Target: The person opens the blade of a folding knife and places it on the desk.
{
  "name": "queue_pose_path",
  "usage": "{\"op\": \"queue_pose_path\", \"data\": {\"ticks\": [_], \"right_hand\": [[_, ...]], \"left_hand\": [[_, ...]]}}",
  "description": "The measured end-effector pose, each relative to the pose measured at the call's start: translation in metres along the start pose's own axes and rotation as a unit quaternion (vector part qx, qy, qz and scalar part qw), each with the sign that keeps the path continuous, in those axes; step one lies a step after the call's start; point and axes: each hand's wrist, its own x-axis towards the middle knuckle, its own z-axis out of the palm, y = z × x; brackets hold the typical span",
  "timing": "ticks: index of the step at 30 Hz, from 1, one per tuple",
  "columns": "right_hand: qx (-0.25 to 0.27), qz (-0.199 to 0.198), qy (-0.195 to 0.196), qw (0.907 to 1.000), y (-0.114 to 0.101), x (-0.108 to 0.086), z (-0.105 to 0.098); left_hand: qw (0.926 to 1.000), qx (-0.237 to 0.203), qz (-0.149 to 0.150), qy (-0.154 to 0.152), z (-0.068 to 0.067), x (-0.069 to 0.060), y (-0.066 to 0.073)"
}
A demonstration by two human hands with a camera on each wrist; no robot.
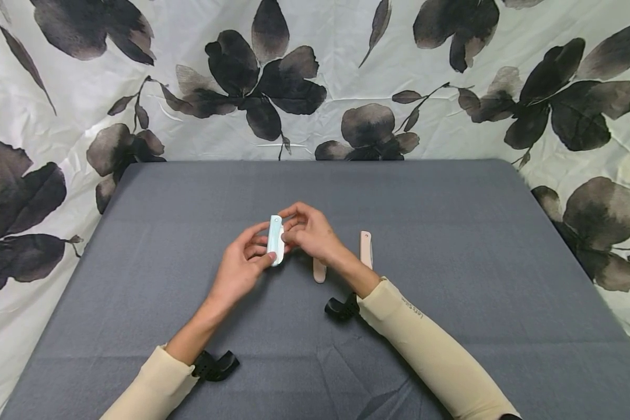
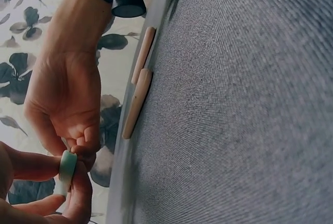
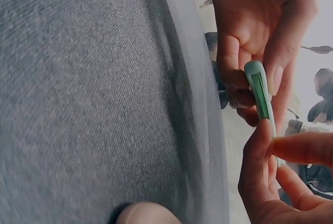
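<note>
- Grey cloth; mint folding knife raised above it.
- Left hand and right hand both pinch it, fingers curled.
- Handle slot: interior indistinct from here.
- Pink knives: partly behind right arm.

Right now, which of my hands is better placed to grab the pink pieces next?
Probably your right hand: the two pink pieces lie near its wrist in the head view, while your left hand sits farther off. Both hands are on the mint piece, so the right must release first.

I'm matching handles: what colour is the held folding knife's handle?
Pale aqua knife handle, clearest in the head view.
</note>
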Motion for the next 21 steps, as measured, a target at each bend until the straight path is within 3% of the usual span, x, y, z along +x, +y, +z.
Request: {"op": "queue_pose_path", "data": {"ticks": [9,21], "right_hand": [[-0.009,0.029,-0.02,0.9993,-0.002,0.002,-0.007],[-0.046,0.042,-0.042,0.9972,-0.007,0.002,-0.017]], "left_hand": [[0.9993,-0.033,-0.018,0.0,-0.001,0.0,-0.001],[0.9989,-0.038,-0.029,0.0,-0.003,0.001,0.002]]}}
